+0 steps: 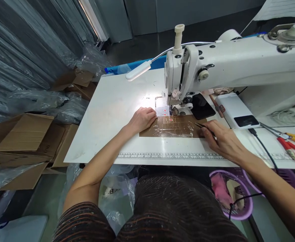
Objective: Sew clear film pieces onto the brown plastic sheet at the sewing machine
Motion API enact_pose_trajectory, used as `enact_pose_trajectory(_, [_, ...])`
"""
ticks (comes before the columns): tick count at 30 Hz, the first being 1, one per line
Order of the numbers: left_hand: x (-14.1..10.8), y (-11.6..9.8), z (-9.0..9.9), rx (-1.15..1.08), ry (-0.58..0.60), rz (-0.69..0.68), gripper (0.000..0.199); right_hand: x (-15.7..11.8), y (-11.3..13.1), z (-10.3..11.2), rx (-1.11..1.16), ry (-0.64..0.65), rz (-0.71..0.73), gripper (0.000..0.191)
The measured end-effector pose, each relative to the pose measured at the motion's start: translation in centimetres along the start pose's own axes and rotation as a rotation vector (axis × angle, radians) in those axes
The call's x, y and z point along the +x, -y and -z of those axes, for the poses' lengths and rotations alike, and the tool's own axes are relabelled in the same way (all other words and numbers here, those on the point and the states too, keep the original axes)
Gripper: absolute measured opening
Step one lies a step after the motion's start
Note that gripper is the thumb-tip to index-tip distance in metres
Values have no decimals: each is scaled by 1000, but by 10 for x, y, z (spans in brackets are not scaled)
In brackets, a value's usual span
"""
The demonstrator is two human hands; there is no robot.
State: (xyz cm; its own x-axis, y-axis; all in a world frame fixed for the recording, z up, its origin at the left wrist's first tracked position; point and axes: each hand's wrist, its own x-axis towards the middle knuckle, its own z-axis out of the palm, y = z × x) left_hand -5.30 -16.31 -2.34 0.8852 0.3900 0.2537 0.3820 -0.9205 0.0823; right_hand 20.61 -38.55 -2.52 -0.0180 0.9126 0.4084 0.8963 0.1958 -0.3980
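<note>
My left hand (143,118) rests with its fingers curled together at the left edge of a small pale sheet (159,112) with red marks. What its fingertips pinch, if anything, is hidden. The sheet lies by the needle and presser foot (171,109) of the white sewing machine (174,74). A brown plate (162,129) with loose thread bits on it lies just in front. My right hand (219,137) is closed around dark tweezers (199,125), whose tips point left over the plate's right end. Another red mark (171,120) shows on the plate.
Right of the needle lie a black phone (202,107), a white power bank (236,111) with a cable, and red-handled pliers (292,149). A lamp (138,70) hangs over the white table (86,141). Cardboard boxes (26,134) stand left; a purple basket (247,210) is below.
</note>
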Motion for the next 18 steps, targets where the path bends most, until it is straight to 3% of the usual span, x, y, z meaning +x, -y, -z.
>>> enact_pose_trajectory(4, [-5, -3, -8, 108, -134, -101, 33, 20, 17, -15, 20, 22, 3, 31])
enact_pose_trajectory(7, [-6, -3, -12, 148, -240, -201, 29, 39, 28, -28, -155, 66, -18, 40])
enact_pose_trajectory(11, [-6, -7, -10, 123, -358, -283, 19, 63, 40, -40, -388, 216, -40, 44])
enact_pose_trajectory(18, [-6, -8, -7, 46, -368, -288, 17, 83, 46, -56, -546, 313, -54, 43])
